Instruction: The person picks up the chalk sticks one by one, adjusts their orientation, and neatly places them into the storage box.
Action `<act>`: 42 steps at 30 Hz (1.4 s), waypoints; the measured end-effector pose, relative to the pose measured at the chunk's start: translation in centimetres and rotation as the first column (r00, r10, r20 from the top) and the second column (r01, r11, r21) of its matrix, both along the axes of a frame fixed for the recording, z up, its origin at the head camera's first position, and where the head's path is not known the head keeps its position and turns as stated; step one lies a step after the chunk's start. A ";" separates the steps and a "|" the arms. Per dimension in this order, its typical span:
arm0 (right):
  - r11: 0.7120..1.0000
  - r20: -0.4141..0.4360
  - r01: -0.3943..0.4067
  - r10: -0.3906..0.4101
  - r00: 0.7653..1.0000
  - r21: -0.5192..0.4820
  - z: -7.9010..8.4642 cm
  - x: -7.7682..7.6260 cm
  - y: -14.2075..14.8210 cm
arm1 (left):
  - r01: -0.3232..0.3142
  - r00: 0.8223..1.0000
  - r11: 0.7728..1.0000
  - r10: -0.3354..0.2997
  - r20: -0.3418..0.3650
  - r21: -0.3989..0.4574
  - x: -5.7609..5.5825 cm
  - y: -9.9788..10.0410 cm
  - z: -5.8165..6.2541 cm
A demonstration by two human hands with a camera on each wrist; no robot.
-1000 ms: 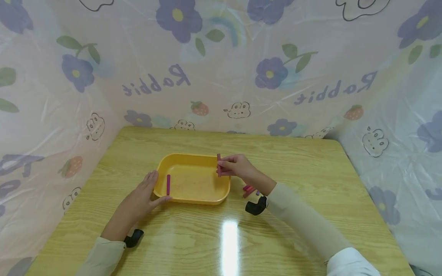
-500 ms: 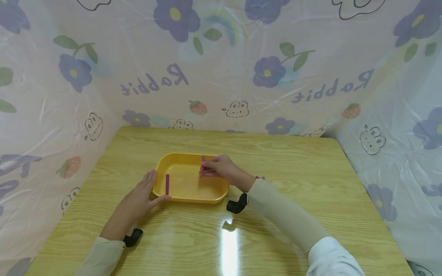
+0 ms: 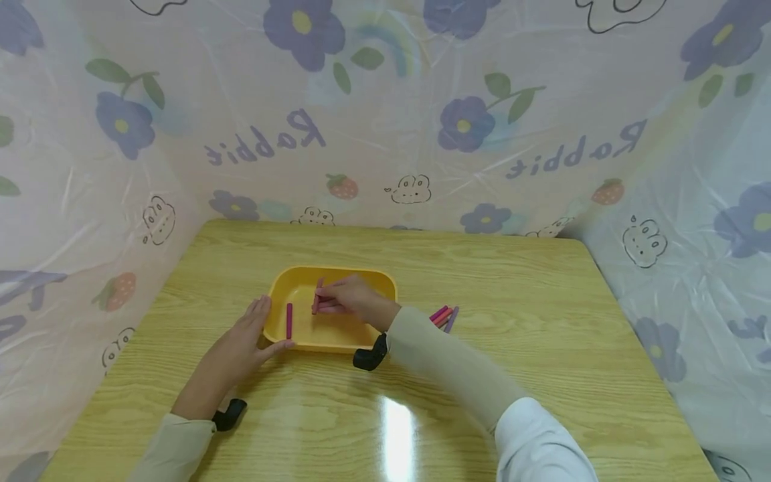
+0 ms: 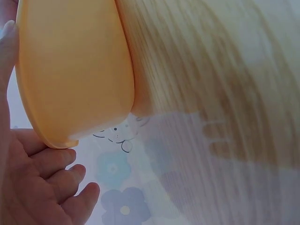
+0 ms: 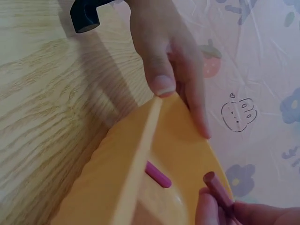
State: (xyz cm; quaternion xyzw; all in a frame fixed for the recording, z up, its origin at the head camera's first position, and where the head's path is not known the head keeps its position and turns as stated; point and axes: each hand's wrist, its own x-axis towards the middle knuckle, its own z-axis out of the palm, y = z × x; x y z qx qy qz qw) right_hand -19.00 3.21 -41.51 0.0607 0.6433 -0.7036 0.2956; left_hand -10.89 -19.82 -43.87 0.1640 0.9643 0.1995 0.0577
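A yellow plastic tray [image 3: 337, 349] sits on the wooden table. My left hand [image 3: 231, 355] holds its left corner, thumb on the near rim and fingers along the left side. Inside, near the left end, lies a magenta crayon [image 3: 289, 321], also visible in the right wrist view. My right hand [image 3: 355, 298] reaches over the tray and pinches a brownish-red crayon [image 5: 218, 190] between thumb and fingers, above the tray floor. To the right of the tray, several red, pink and purple crayons [image 3: 444, 317] lie in a small pile, partly hidden by the right sleeve.
Flower-and-rabbit printed sheeting [image 3: 373, 134] stands around the back and sides of the table [image 3: 512, 281]. A black wrist mount [image 3: 370, 355] on the right arm hangs over the tray's near rim. Another black mount [image 3: 230, 415] is at the left wrist.
My right hand has moved left across the tray, carrying the brownish-red crayon toward the magenta one. The crayon pile has come into view behind the sleeve. My left hand stays on the tray.
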 end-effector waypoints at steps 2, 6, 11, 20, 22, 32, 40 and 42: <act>1.000 0.019 0.024 -0.025 1.000 0.006 -0.5 -0.2 -0.7 | -0.003 1.000 1.000 0.003 0.005 0.000 0.0 0.0 0.0; 0.998 0.027 0.059 -0.060 0.998 0.027 -1.6 -0.7 -1.8 | -0.006 1.000 1.000 0.006 -0.002 0.003 0.0 0.0 -0.1; 0.995 0.060 0.101 -0.102 0.993 0.022 -2.9 -1.1 -3.0 | -0.009 1.000 1.000 0.009 -0.014 0.006 0.0 -0.1 -0.3; 0.988 0.085 0.151 -0.153 0.985 0.031 -4.0 -1.3 -4.1 | -0.005 1.000 1.000 0.006 -0.028 0.006 -0.1 -0.1 -0.4; 0.986 0.084 0.162 -0.165 0.983 0.047 -4.0 -1.3 -4.2 | -0.004 1.000 1.000 0.005 -0.023 0.006 -0.1 0.0 -0.4; 0.979 0.059 0.168 -0.176 0.983 0.111 -4.1 -1.4 -4.3 | 0.004 1.000 1.000 -0.004 -0.023 -0.001 -0.3 0.0 -0.3; 0.965 0.034 0.201 -0.209 0.977 0.169 -3.9 -1.1 -4.9 | -0.010 0.999 1.000 0.010 -0.039 0.009 -0.3 -0.1 -0.3; 0.959 0.032 0.211 -0.221 0.975 0.188 -3.8 -1.0 -4.9 | -0.008 0.999 1.000 0.009 -0.035 0.009 -0.3 0.0 -0.4</act>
